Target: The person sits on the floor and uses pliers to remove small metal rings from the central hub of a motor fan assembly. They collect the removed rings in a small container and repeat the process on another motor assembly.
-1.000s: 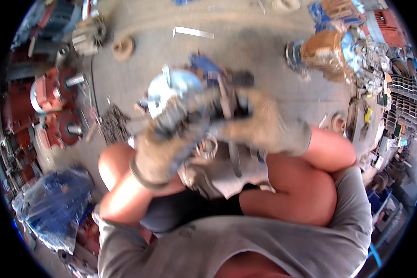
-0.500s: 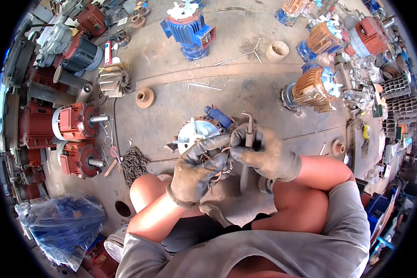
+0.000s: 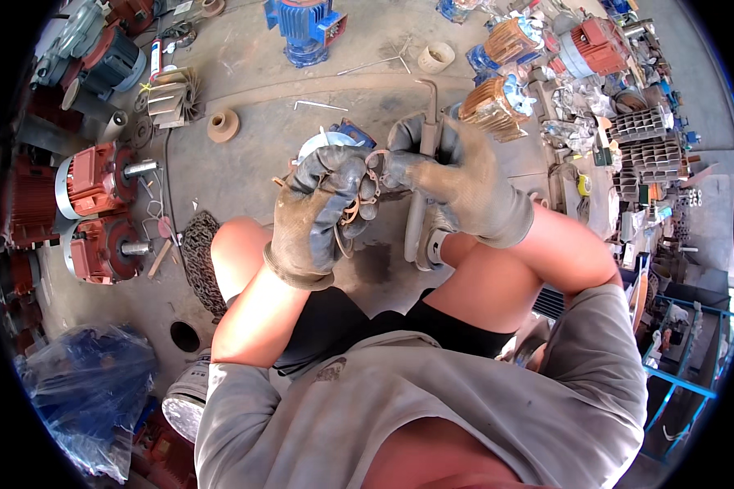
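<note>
My left hand [image 3: 322, 204], in a worn brown and dark glove, is closed around several metal rings. One reddish open retaining ring [image 3: 369, 186] shows holes along its edge, and coppery rings [image 3: 350, 213] hang beneath the fingers. Close beside it, my gloved right hand [image 3: 457, 171] grips a bent-tipped metal hand tool [image 3: 430, 102]. The tool's hooked end points up and away, and its grey handle [image 3: 416, 228] sticks out below the hand. My right fingertips touch or nearly touch the reddish ring. Behind my left hand stands a motor with a pale round cover [image 3: 326, 143], partly hidden.
Red motors [image 3: 106, 179] with bare shafts lie at left, near a chain pile [image 3: 200, 257]. A blue motor [image 3: 303, 33] stands at the far side, rusty motors [image 3: 493, 106] at right. On the floor are a hex key [image 3: 322, 106], a flanged collar [image 3: 223, 125] and a round hole [image 3: 184, 336].
Both hands have come up off the motor and nearer to me, still holding the rings and the tool. The view has tilted and shifted, so the surroundings sit higher and further left.
</note>
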Action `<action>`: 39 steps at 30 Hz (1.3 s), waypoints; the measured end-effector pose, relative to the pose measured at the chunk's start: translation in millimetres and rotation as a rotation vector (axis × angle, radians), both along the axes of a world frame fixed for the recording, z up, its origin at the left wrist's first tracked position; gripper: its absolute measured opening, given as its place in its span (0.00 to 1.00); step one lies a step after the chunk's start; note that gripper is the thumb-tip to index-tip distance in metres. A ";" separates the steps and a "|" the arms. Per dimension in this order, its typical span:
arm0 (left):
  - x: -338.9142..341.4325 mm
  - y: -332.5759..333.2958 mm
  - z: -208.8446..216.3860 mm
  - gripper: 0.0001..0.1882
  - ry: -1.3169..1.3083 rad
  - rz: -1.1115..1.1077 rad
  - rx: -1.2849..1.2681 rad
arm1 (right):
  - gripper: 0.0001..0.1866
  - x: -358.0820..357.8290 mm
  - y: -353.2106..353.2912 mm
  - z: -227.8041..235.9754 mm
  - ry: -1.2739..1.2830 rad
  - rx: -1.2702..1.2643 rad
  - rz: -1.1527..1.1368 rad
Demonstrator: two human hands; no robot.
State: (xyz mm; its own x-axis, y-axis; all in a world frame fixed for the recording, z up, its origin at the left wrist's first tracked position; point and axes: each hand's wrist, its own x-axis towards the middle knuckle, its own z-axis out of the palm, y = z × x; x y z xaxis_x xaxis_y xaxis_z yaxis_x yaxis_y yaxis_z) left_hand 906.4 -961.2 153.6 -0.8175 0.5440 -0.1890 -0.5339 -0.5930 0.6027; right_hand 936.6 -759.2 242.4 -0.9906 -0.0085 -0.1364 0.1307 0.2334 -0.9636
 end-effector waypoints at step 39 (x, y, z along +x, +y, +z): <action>-50.7 -45.7 -29.9 0.20 -0.323 -0.144 0.883 | 0.12 -11.4 -27.7 -2.7 -0.005 -0.019 -0.171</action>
State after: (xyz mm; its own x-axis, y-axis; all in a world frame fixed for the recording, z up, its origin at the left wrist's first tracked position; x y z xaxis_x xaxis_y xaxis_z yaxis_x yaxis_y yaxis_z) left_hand 855.7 -1007.0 123.7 -0.7117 0.6897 0.1333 -0.6997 -0.6794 -0.2210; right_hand 925.2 -786.9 239.7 -0.9772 0.1572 -0.1424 0.1713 0.1887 -0.9670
